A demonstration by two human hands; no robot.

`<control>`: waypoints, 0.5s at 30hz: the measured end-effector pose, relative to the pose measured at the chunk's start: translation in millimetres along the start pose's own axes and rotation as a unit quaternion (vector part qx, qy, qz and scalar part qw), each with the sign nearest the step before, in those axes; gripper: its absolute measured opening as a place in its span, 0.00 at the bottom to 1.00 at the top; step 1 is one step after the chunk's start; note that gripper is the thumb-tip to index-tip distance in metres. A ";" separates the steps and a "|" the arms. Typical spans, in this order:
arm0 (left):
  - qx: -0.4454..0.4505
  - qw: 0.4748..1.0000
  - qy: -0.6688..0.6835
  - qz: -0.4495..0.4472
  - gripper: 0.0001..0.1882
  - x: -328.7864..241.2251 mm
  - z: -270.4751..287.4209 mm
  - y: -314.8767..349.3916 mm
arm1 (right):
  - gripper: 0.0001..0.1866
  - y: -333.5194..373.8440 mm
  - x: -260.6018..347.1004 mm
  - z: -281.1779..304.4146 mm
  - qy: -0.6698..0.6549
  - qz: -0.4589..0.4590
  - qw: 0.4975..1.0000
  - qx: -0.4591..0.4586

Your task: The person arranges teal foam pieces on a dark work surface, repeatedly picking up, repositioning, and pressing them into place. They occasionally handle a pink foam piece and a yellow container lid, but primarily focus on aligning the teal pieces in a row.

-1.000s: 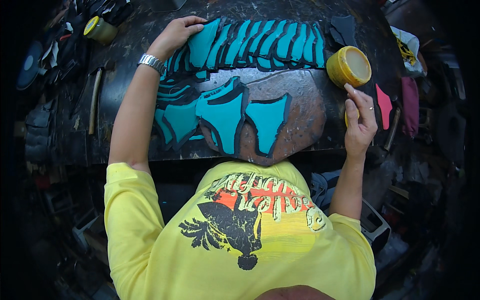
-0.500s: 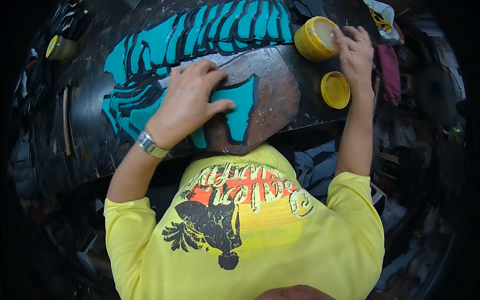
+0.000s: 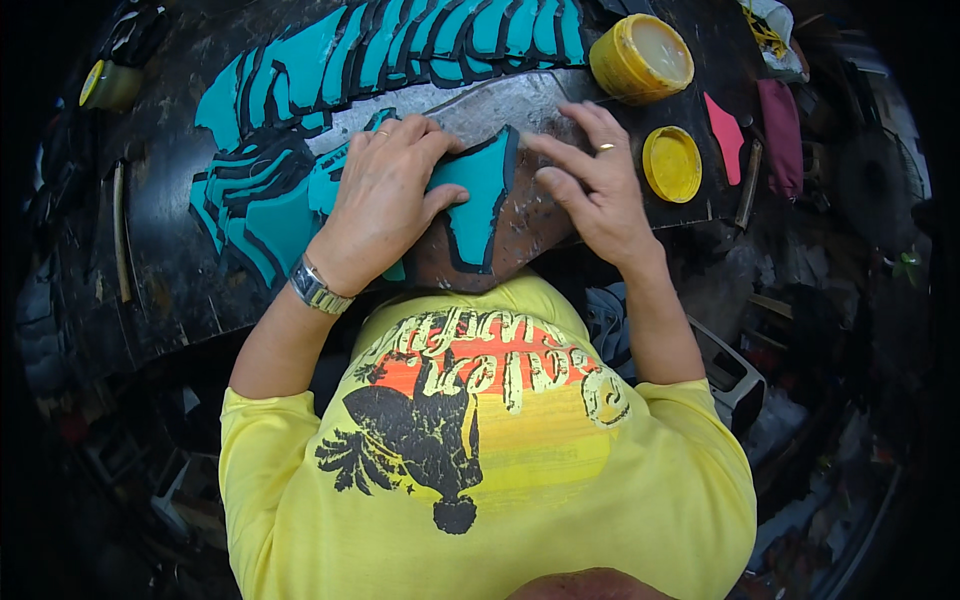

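My left hand lies over flat teal pieces, its thumb out to the side on a teal cut piece with dark edges. That piece rests on a brown and grey slab near the table's front edge. My right hand is just right of the piece, fingers apart and index fingertip near its upper right corner. I see nothing held in it. Beyond the slab runs an overlapping row of teal and black pieces. More overlapping teal pieces lie left of my left hand.
A yellow tub of pale paste stands uncovered at the back right, its yellow lid nearer me. Farther right lie a pink cut piece, a hammer and maroon material. On the left are a stick and a jar.
My right hand has moved from the tub's rim leftward and nearer me, to the teal piece's edge. The pink piece and hammer are now uncovered. My left hand stays over the teal pieces.
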State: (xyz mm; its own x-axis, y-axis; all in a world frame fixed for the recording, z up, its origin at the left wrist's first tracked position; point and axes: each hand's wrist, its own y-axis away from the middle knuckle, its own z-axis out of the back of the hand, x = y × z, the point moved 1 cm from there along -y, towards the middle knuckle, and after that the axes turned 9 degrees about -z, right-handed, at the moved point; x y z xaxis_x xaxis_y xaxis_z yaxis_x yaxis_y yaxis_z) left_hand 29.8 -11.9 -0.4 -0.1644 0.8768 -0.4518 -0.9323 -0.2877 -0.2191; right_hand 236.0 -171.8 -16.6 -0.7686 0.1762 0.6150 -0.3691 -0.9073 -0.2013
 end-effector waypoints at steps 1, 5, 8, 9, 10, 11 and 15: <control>0.002 1.000 -0.003 0.001 0.24 -0.2 0.0 -0.2 | 0.20 -0.8 -0.2 -6.3 0.046 -0.005 0.999 0.018; 0.004 1.000 -0.015 0.002 0.24 -0.5 -0.1 -1.3 | 0.25 -6.1 -2.9 -22.9 0.151 -0.013 0.987 0.048; 0.005 1.000 -0.006 0.011 0.23 0.6 -0.9 -1.5 | 0.25 -1.2 -2.4 -20.2 0.169 0.003 0.984 0.062; 0.008 1.000 -0.004 0.010 0.23 1.0 -1.2 -1.5 | 0.24 3.4 -1.2 -16.6 0.164 0.011 0.983 0.077; 0.009 1.000 -0.003 0.011 0.23 1.4 -1.3 -1.5 | 0.23 8.3 0.1 -12.9 0.161 0.011 0.982 0.097; 0.010 1.000 -0.003 0.011 0.23 1.7 -1.4 -1.8 | 0.22 13.7 2.2 -9.4 0.159 0.038 0.981 0.105; 0.012 1.000 0.003 0.010 0.23 3.2 -0.9 -5.5 | 0.21 20.8 2.4 -2.3 0.111 0.086 0.983 0.122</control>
State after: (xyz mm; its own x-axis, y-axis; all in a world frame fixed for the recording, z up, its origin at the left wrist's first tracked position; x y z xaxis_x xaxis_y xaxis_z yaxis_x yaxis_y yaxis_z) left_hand 34.7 -7.9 -1.4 -0.1800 0.8686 -0.4617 -0.9365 -0.2950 -0.1898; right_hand 225.3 -189.4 -21.1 -0.9137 0.0672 0.4008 -0.1085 -0.9908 -0.0813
